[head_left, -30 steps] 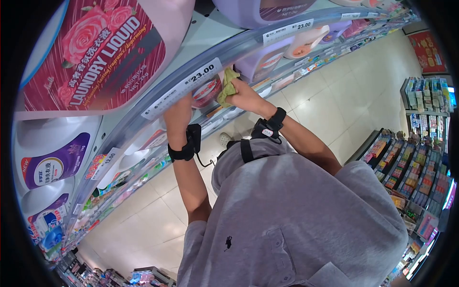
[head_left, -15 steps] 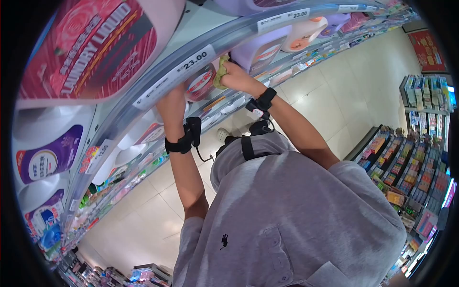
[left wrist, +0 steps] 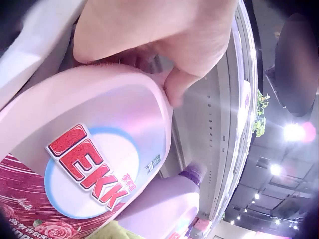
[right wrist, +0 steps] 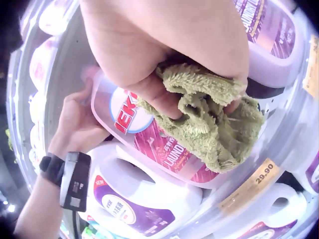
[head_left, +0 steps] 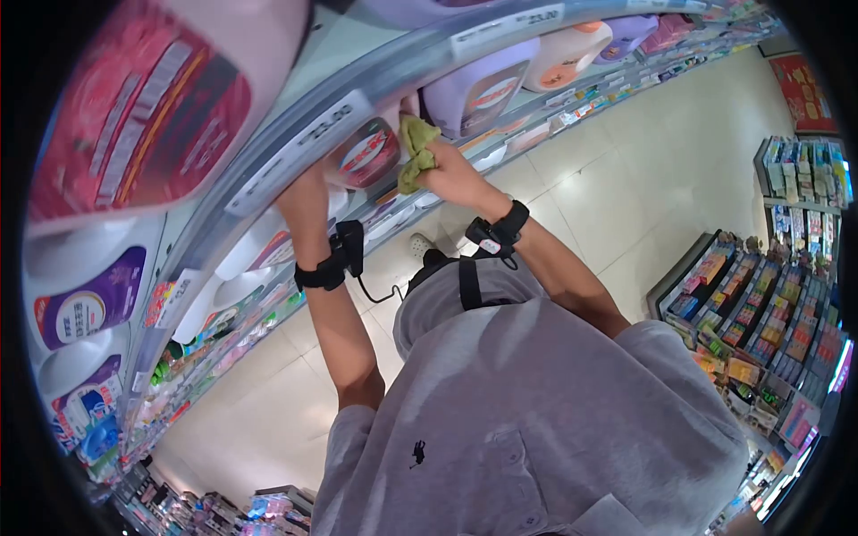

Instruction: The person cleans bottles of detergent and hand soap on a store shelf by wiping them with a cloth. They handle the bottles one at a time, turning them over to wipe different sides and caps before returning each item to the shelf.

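Observation:
My left hand (left wrist: 164,35) grips the pink laundry liquid bottle (left wrist: 99,99) at its top, the fingers partly hidden behind it. In the head view this bottle (head_left: 366,154) stands on the shelf below the front price rail. My right hand (right wrist: 169,45) holds a crumpled green cloth (right wrist: 214,124), fingers curled into its folds. The cloth overlaps the bottle's label in the right wrist view. Seen from the head, the right hand (head_left: 460,179) with the cloth (head_left: 416,152) is at the bottle's right side, while the left hand (head_left: 306,201) is at its left.
A purple bottle (head_left: 478,89) stands just right of the cloth. White bottles with purple labels (right wrist: 134,199) stand left of the held one. Above, the price rail (head_left: 304,152) runs along the shelf edge near a large pink bottle (head_left: 152,116). Tiled floor (head_left: 608,196) lies behind.
The head view has shifted, and both hands and the pink bottle appear farther left. The right hand has moved the cloth at the bottle's right side, and more of the cloth shows now.

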{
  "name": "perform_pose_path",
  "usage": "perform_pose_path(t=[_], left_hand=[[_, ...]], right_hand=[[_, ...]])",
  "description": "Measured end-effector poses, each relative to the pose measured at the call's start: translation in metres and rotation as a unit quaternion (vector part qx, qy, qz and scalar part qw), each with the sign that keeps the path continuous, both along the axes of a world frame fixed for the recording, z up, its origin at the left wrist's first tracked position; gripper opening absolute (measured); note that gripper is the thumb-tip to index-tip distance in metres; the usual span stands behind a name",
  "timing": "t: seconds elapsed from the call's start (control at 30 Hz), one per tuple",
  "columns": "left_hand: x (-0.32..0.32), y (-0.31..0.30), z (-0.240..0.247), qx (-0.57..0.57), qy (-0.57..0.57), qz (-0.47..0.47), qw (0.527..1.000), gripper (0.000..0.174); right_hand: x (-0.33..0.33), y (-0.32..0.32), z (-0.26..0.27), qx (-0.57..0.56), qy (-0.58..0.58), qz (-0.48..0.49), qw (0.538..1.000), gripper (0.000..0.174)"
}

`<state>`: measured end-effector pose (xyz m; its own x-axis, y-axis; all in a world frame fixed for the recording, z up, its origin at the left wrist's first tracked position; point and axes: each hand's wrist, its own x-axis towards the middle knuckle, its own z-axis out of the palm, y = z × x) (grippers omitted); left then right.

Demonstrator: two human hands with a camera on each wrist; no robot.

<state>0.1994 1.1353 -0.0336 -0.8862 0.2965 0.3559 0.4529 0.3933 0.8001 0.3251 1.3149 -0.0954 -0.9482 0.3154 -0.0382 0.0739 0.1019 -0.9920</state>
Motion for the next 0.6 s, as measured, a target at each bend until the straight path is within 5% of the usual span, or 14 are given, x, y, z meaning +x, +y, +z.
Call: perform_pose_path(t=[0.03, 0.13, 0.23, 0.4, 0.47, 0.6], left_hand=[[0.003, -0.003, 0.001, -0.033, 0.038, 0.0, 0.999, 0.032], [0.017, 0.014, 0.029, 0.106, -0.088, 0.009, 0.99, 0.03], [0.04, 0.047, 0.047, 0.188, -0.053, 0.089, 0.977, 0.025], [0.09, 0.087, 0.046, 0.262, 0.077, 0.17, 0.947, 0.022], [0.1, 0.093, 0.035, 0.201, 0.081, 0.191, 0.957, 0.016], [0.115, 0.139, 0.05, 0.19, 0.085, 0.09, 0.974, 0.008]], right_hand=[[0.006, 0.0, 0.0, -0.034, 0.017, 0.004, 0.999, 0.028], [0.031, 0.011, 0.019, -0.157, -0.032, 0.116, 0.98, 0.031], [0.051, 0.034, 0.003, -0.082, -0.015, 0.221, 0.972, 0.036], [0.099, 0.126, -0.003, -0.247, -0.007, 0.053, 0.968, 0.033], [0.105, 0.164, 0.006, -0.218, -0.028, -0.007, 0.976, 0.033], [0.093, 0.205, 0.02, -0.145, 0.019, -0.166, 0.975, 0.038]])
